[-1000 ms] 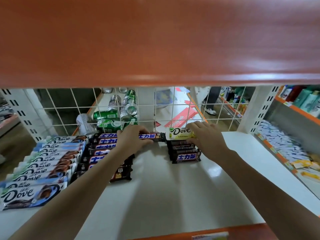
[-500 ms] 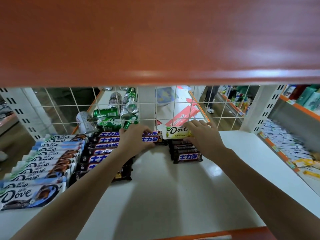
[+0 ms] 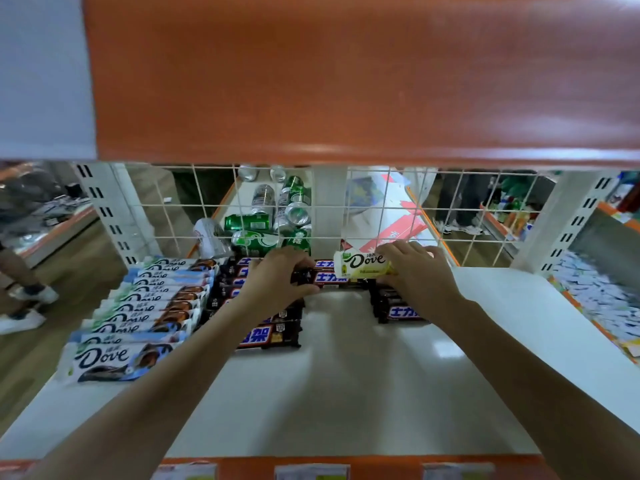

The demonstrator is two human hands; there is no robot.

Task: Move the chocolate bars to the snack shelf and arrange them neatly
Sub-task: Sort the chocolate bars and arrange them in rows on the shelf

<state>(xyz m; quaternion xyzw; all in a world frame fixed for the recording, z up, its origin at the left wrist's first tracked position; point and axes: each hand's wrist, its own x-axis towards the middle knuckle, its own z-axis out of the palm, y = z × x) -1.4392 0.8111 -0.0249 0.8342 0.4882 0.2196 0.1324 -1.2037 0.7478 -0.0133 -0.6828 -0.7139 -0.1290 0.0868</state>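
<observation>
On the white shelf, at the wire grille, we hold a pale yellow Dove bar in our right hand, fingers curled round its right end. Our left hand pinches a dark Snickers bar lying just beside it. Blue Dove bars line the left; Snickers rows sit between.

Green cans lie behind the wire grid
</observation>
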